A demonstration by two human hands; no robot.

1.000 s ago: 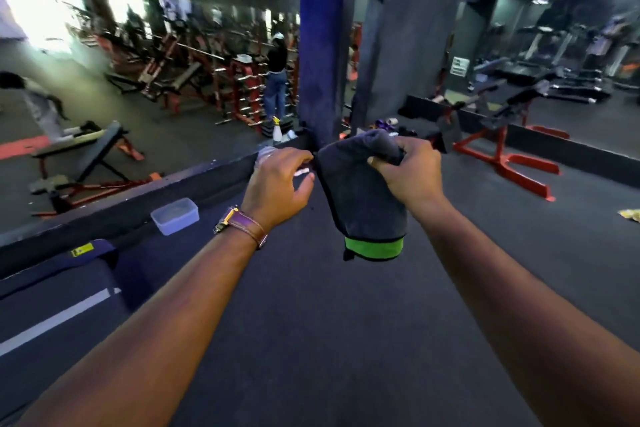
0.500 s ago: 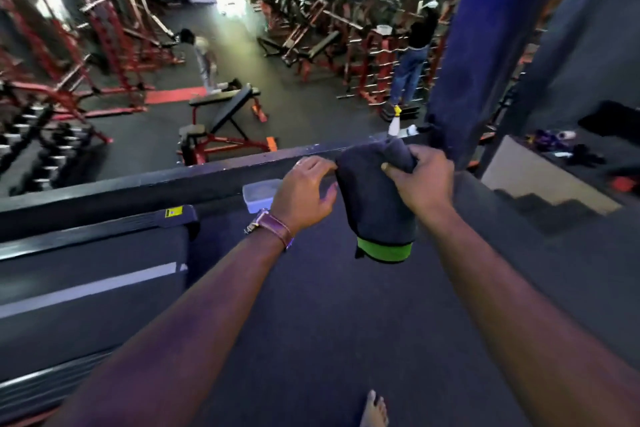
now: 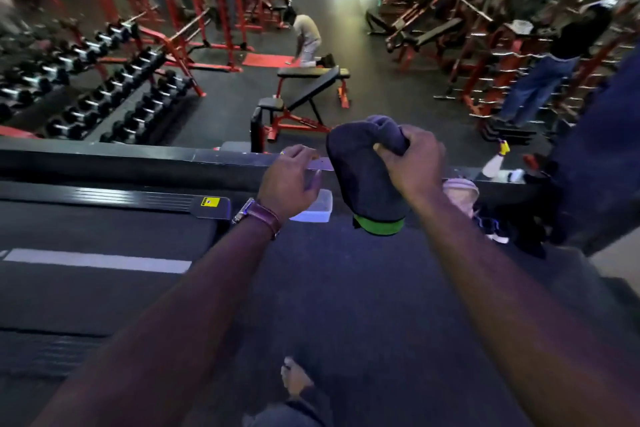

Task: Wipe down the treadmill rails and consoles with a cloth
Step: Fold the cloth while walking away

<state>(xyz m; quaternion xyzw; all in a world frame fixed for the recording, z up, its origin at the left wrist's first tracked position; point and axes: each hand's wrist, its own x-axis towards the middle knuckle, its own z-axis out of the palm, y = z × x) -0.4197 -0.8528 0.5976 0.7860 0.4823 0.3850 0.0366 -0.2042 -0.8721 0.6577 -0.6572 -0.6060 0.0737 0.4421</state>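
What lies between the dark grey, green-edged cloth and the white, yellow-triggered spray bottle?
Head view: the right hand gripping the dark grey cloth, then a blurred pale pink item.

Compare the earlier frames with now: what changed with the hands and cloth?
The view swung left and downward, bringing more of the treadmill deck into sight. The left hand drew slightly away from the cloth, a gap now between them. Unchanged: the right hand keeps its grip on the cloth's top.
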